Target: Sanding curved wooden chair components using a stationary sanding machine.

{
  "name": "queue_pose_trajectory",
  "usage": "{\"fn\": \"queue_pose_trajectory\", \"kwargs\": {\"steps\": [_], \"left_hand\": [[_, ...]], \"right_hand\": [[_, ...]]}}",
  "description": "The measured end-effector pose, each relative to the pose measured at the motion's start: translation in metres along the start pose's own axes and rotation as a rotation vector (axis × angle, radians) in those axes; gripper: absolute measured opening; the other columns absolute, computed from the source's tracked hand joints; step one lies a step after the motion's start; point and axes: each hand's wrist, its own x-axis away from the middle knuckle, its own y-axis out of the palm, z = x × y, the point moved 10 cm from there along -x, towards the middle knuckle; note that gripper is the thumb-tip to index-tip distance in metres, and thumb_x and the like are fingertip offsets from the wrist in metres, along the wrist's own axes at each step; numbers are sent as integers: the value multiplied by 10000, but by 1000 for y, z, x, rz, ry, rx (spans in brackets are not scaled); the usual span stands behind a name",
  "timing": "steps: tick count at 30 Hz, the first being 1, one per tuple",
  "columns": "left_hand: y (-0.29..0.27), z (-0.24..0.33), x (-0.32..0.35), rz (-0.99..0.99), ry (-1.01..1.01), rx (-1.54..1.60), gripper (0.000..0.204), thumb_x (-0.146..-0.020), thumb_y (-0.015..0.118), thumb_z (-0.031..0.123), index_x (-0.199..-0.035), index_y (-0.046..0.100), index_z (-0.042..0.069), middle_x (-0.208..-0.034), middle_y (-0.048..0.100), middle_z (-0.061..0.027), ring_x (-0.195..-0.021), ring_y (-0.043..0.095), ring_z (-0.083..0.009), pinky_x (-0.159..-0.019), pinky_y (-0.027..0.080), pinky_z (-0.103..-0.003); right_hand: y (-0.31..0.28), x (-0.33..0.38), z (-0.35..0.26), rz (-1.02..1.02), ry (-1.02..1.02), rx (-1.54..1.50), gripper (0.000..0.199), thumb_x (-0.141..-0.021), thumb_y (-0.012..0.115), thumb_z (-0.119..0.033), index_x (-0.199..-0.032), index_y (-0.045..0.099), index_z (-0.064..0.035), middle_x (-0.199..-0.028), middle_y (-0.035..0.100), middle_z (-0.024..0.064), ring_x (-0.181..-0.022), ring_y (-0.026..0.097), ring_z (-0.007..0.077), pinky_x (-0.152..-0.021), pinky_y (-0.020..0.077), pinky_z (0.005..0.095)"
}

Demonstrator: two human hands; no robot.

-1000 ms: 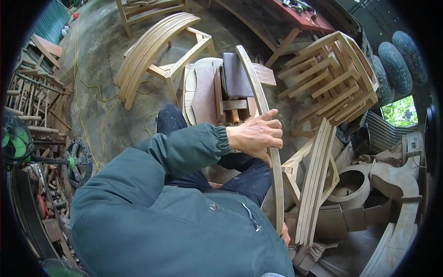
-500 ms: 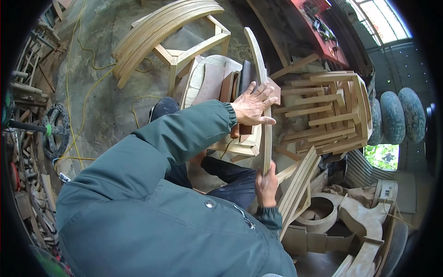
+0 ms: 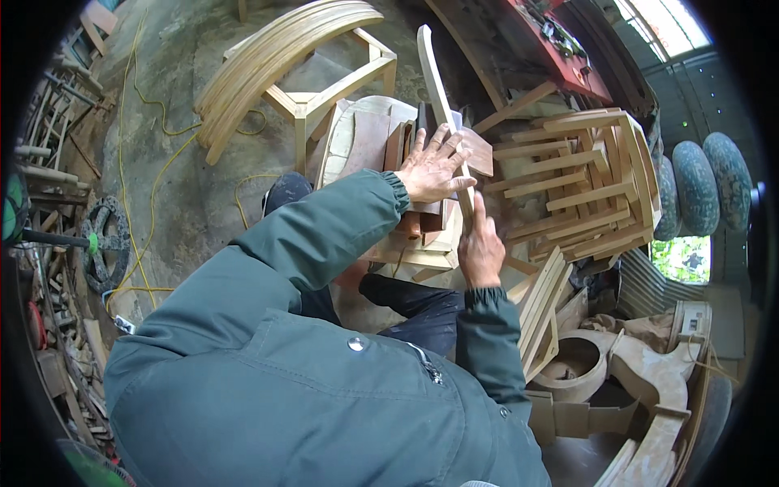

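A long, curved wooden strip (image 3: pixel 434 77) runs away from me, its near end by my right hand. My left hand (image 3: pixel 432 169) lies across the strip, fingers spread, pressing on it with the palm. The near end is gripped by my right hand (image 3: pixel 482 250), whose index finger points along the wood. Left of the strip stands a low wooden-framed machine (image 3: pixel 369 146) with a pale, rounded top and a dark upright part beside my left fingers. A brown wooden board (image 3: pixel 475 152) sticks out beyond the strip; its lower part is hidden.
Curved wooden strips (image 3: pixel 276 61) lie stacked on a wooden frame (image 3: pixel 345 85) at the far left. Several wooden frames (image 3: pixel 592 183) are piled at the right, near more strips (image 3: pixel 545 304). A yellow cord (image 3: pixel 150 203) crosses the concrete floor. A red bench (image 3: pixel 568 53) stands far right.
My right hand has moved forward, away from my body, with the near end of the strip. The strip has slid forward under my left hand, which has shifted slightly left.
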Motion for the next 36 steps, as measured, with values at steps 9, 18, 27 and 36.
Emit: {"fn": "queue_pose_trajectory", "kwargs": {"steps": [9, 18, 27, 36], "left_hand": [[-24, 21, 22, 22, 9, -37, 684, -1042, 431, 616, -1436, 620, 90, -1673, 344, -198, -1591, 174, -445, -1228, 94, -738], [-32, 131, 125, 109, 75, 80, 534, -1028, 536, 510, -1299, 660, 67, -1627, 374, -213, -1605, 88, -467, -1223, 84, -749], [-35, 100, 49, 160, 52, 131, 555, -1043, 512, 549, -1351, 642, 107, -1607, 398, -224, -1578, 154, -509, -1199, 136, -775], [-11, 43, 30, 41, 17, 158, 699, -1047, 469, 608, -1543, 491, 115, -1685, 273, -231, -1606, 92, -456, -1230, 55, -748]], "right_hand": [[-44, 328, 93, 40, 19, -234, 865, -783, 624, 111, -1586, 463, -167, -883, 572, 174, -760, 621, 405, -635, 508, 491], [-57, 498, 131, 46, 110, -315, 845, -708, 701, 100, -1505, 544, -131, -833, 597, 169, -723, 625, 408, -614, 499, 492], [-49, 412, 107, -111, 360, -576, 533, -864, 790, -82, -1367, 612, -78, -990, 722, 155, -858, 726, 286, -800, 567, 388], [14, 186, 6, -363, 435, -1189, 267, -1041, 631, -203, -1168, 448, -56, -749, 584, 72, -544, 608, 180, -506, 499, 310]]}}
